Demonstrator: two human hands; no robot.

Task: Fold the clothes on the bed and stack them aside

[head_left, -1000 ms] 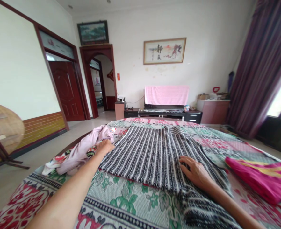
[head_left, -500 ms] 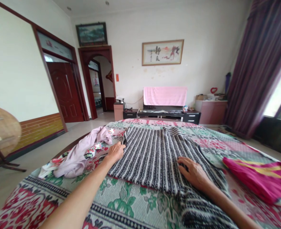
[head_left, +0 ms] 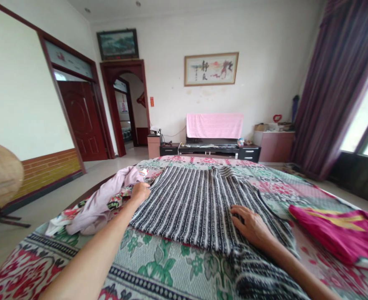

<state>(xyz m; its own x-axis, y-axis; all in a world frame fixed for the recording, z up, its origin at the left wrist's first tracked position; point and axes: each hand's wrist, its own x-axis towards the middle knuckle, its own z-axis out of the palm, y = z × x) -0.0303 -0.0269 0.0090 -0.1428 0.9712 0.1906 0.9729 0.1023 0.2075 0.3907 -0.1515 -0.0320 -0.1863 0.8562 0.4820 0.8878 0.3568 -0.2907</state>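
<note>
A black-and-white striped knit top [head_left: 190, 204] lies spread on the flowered cloth [head_left: 159, 266]. At its left edge, my left hand [head_left: 140, 192] is closed, with the fingers pinching the fabric. My right hand [head_left: 251, 225] rests palm down on the right part of the top, its fingers apart and slightly bent. Below that hand, the near right part of the knit is bunched into thick folds. Just left of my left hand is a crumpled pale pink garment [head_left: 101, 206] with flowered fabric around it.
A magenta garment with yellow [head_left: 343, 233] lies at the right of the cloth. Past the far edge stands a low black cabinet [head_left: 249, 154], with a pink cloth [head_left: 214, 126] draped over a screen. A round wooden board [head_left: 2, 175] stands at left.
My left hand has moved to the left, drawing the top's left edge outward, so the fabric lies wider and flatter there. My right hand stays in place on the knit.
</note>
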